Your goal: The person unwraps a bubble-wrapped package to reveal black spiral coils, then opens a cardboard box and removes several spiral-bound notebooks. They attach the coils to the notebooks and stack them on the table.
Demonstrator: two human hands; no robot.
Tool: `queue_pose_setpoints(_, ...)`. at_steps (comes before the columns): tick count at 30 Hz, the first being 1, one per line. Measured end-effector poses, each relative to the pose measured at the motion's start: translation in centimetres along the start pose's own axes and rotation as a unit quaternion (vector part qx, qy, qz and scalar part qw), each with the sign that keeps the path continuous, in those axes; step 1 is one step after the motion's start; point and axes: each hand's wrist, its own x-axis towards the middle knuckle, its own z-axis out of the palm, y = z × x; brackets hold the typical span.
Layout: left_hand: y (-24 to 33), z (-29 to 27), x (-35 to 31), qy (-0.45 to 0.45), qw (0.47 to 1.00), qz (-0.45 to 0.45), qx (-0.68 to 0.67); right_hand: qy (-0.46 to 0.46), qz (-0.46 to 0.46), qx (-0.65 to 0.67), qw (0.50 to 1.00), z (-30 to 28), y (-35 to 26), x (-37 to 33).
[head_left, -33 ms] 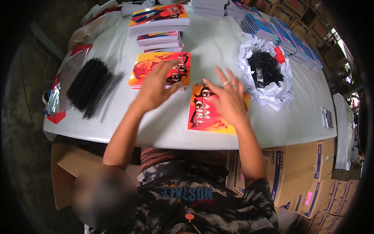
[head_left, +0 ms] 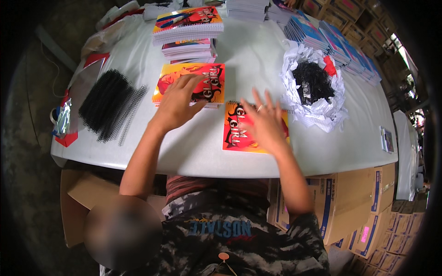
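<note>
A notebook (head_left: pixel 235 133) with a red and yellow cover lies on the table in front of me, turned sideways, a dark coil along its far edge. Over its right part is my right hand (head_left: pixel 266 124), fingers spread and slightly blurred; whether it touches the cover I cannot tell. My left hand (head_left: pixel 176 105) is at the near edge of a small stack of matching notebooks (head_left: pixel 168 73). Its fingers are stretched out over the top cover, thumb apart, gripping nothing. Left of that stack lies a pile of black spiral binding coils (head_left: pixel 103 106).
Behind the small stack rises a taller notebook pile (head_left: pixel 189 34) with a blue-handled tool (head_left: pixel 174 20) on top. Crumpled white paper (head_left: pixel 338 108) surrounds black coil scraps (head_left: pixel 313 83) at right. Blue-covered books (head_left: pixel 306 32) stand far right. Cardboard boxes (head_left: pixel 345 198) sit below the table edge.
My right hand has come slightly nearer to me, and the notebook's coiled far edge shows more. My left hand has shifted slightly left and nearer over the stack.
</note>
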Motion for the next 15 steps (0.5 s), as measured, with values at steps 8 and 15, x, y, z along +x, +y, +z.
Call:
queue_pose_setpoints(8, 0.9, -4.0, -5.9, -0.138, 0.982, -0.093, 0.093, 0.057, 0.033, 0.165, 0.984, 4.4, -2.4, -3.1)
queue_pose_setpoints(15, -5.6, -8.9, -10.0, -0.095, 0.984, -0.142, -0.044, 0.119, -0.063, 0.550, 0.824, 1.0, -6.2, -3.9)
